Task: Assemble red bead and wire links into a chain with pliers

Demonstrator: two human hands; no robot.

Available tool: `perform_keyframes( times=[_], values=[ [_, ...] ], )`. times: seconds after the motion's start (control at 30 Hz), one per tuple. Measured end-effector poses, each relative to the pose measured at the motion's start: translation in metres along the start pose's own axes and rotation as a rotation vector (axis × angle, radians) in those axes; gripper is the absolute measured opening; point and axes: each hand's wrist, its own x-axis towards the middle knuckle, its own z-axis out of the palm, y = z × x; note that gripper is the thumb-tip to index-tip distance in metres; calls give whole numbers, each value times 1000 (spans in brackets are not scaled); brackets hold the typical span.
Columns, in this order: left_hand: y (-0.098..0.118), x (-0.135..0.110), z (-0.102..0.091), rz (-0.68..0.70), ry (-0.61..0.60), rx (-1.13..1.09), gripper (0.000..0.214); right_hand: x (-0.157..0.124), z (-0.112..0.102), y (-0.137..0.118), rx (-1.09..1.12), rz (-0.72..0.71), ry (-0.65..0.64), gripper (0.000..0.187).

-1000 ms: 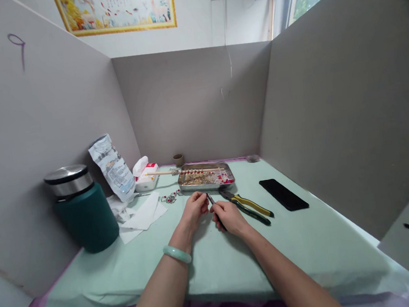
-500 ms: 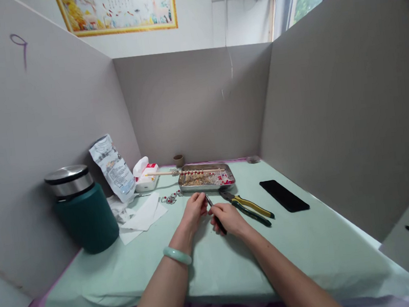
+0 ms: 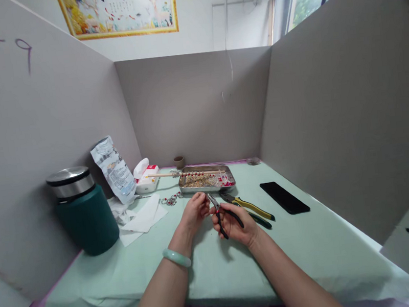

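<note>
Holding pliers [image 3: 216, 207] in right grip [image 3: 239, 226] over tabletop [image 3: 218, 270], with handles spread and tips just beside left grip [image 3: 196, 210]; closed together there at the fingers, but around what, cannot tell; apparently partway along, with red beads [image 3: 196, 173] already ranged along stick [image 3: 164, 175] across tray [image 3: 208, 190] and chain [image 3: 172, 199] made up beside it, and loose pieces [image 3: 225, 182] left inside
</note>
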Motion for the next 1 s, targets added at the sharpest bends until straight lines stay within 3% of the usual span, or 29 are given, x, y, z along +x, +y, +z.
perform_keyframes(
  times=[0.5, 1.0],
  values=[
    [4, -6, 6, -25, -173, -67, 27, -2, -3, -1, 83, 25, -7, 27],
    [2, -9, 7, -67, -124, 19, 33, -2, -6, -2, -34, 27, 74, 28]
  ],
)
